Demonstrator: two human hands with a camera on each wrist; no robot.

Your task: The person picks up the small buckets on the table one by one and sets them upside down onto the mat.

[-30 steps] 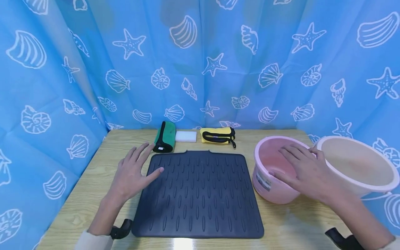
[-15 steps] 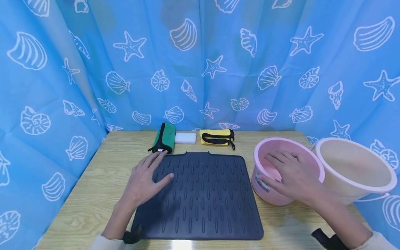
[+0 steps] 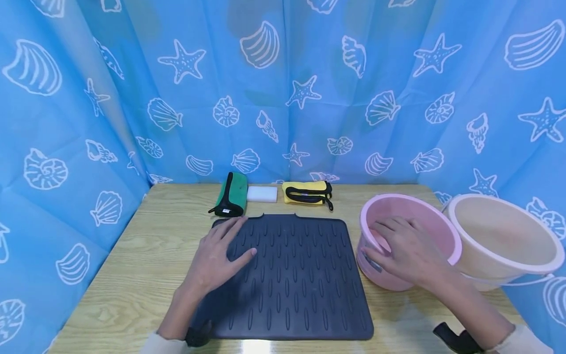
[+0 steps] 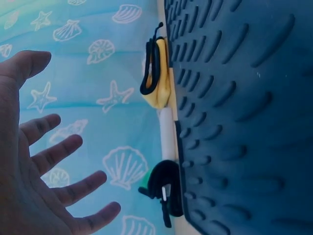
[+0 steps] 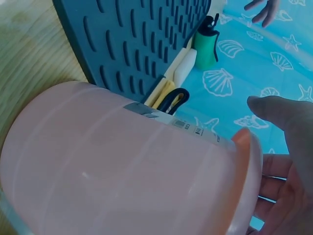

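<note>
My right hand [image 3: 407,250] hangs over the near rim of a pink bucket [image 3: 376,279], fingers reaching over the opening and thumb spread on the outer side. In the right wrist view, the thumb stands apart from the bucket wall, while the fingers are partly hidden behind the rim [image 5: 247,181]. Over the left part of a dark ribbed mat [image 3: 300,275], my left hand [image 3: 212,263] hovers with its fingers spread. The left wrist view has that hand [image 4: 29,161] holding nothing.
Along the table's back lie a folded green cloth [image 3: 239,191], a white sponge-like block [image 3: 263,194] and a folded yellow cloth [image 3: 311,187] with black trim. A cream bucket [image 3: 508,231] stands right of the pink one. Blue shell-print curtain [image 3: 265,108] encloses the table [image 3: 132,255].
My left hand has moved right, over the mat. My right hand has shifted left and lower, from above the bucket's right side to its near rim.
</note>
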